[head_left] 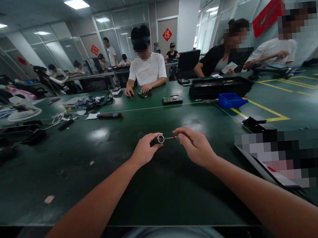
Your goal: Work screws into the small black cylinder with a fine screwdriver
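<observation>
Above the green tabletop, my left hand (145,148) is closed round a small dark cylinder (160,139) with a silvery ring at its round end, much like a flashlight head. That end faces me. My right hand (195,145) grips a thin screwdriver (174,137) by its red handle. The shaft points left, and its tip reaches the cylinder's round end; whether it goes inside is too small to tell. My left fingers hide the rest of the cylinder, and part of the screwdriver handle is covered by my right fingers.
Ahead lie a circuit-board device (172,99), a black tray (221,87) and a blue bin (232,100). A dark tool (110,115) and cables are to the left. A white-edged item (273,172), partly blurred, sits at right. A co-worker (146,68) works across the table.
</observation>
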Action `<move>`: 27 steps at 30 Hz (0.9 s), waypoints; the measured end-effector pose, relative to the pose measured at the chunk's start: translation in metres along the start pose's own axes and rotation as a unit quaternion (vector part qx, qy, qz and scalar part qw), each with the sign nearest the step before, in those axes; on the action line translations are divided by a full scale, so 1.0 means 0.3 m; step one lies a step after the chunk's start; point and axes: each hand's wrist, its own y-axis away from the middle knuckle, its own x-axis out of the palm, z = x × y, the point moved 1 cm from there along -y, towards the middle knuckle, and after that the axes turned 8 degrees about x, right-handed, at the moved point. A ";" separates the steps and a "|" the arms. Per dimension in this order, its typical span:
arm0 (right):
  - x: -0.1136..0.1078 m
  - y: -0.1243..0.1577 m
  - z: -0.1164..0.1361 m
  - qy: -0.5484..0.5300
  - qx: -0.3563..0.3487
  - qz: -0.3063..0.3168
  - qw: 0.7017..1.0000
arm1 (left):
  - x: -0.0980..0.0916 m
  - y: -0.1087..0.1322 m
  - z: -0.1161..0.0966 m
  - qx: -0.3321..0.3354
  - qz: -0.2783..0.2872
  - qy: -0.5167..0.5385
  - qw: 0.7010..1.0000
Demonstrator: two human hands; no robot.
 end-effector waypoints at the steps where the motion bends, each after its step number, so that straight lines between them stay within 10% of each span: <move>1: 0.001 -0.001 0.000 -0.002 0.004 0.003 1.000 | 0.001 0.000 0.000 0.001 0.001 0.001 1.000; 18: 0.017 0.000 -0.017 -0.095 0.078 -0.007 0.992 | -0.005 0.002 -0.007 0.001 0.003 -0.001 1.000; 27: 0.053 -0.039 -0.071 -0.362 0.192 -0.020 0.912 | -0.015 -0.004 -0.019 0.007 -0.003 -0.020 1.000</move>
